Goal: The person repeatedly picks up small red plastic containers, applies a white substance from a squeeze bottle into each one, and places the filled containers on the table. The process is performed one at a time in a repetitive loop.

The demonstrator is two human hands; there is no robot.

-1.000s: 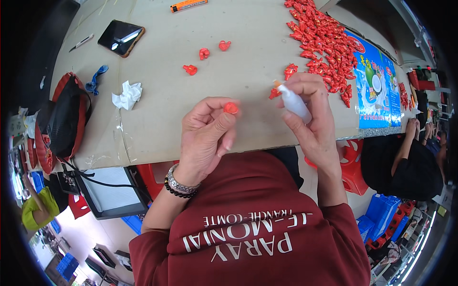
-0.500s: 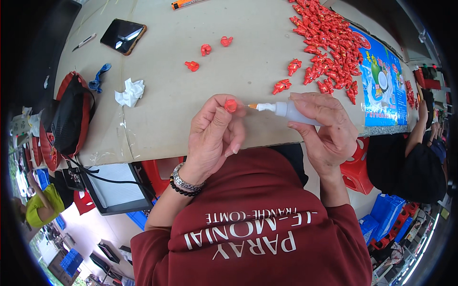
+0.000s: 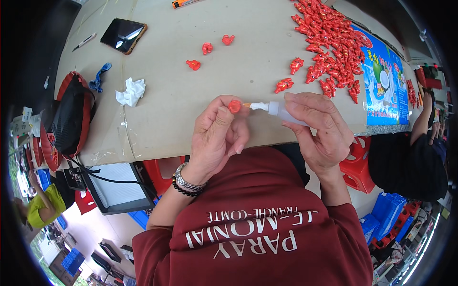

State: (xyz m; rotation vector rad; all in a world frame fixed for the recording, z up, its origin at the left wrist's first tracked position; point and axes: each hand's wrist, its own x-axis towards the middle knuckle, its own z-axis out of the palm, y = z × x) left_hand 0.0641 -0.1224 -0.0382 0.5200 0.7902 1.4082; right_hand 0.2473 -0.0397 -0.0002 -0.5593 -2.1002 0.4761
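While the red bit (image 3: 234,106) is pinched in the left hand (image 3: 214,127), the bottle (image 3: 281,112) clamped in the right hand (image 3: 320,128) is aimed 9 o'clock-ish at it.

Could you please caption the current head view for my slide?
Left hand pinches a red piece as the right hand aims a white bottle at it.

Frame centre: passable tabletop (image 3: 238,78) between three red pieces (image 3: 207,48) and left hand (image 3: 212,133); upper right blocked by red pile (image 3: 329,38).

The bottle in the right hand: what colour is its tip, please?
The tip is orange, as the head view shows.
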